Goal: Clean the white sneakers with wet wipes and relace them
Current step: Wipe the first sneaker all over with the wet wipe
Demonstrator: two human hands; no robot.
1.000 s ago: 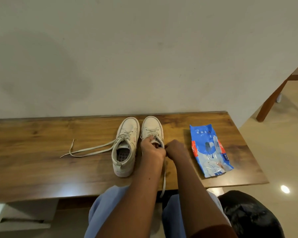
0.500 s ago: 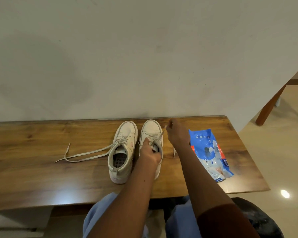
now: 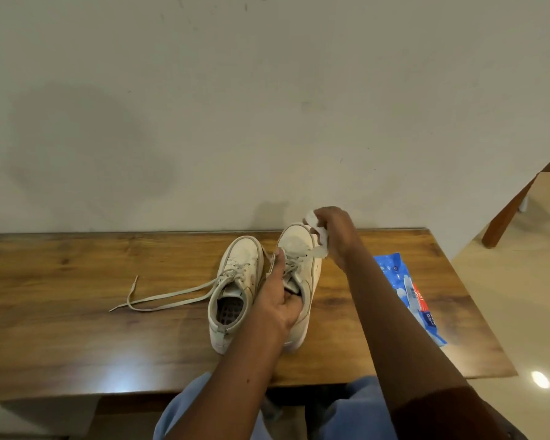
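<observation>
Head view: L grip [image 3: 280, 308] round sneaker [image 3: 296, 241], R grip [image 3: 335, 233] round white wad [image 3: 320, 239]; wipes pk [image 3: 391, 268] behind arm [image 3: 394, 315].

Plain off-white wall [image 3: 267, 106] fills upper half, faint darker patch [image 3: 86, 147] at 10 o'clock. Wood-grain table [image 3: 61, 312] against wall, 9 to 3 o'clock. Glossy cream floor [image 3: 521, 296] at 3 o'clock; slanted wooden furniture leg [image 3: 508, 211] at 2; light spot [image 3: 540, 379] at 4.

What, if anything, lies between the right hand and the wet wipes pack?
Nothing visible: only bare table separates the right hand from the wipes pack. That hand is occupied, though, gripping something white, apparently lace, beside the sneaker the left hand holds.
</observation>
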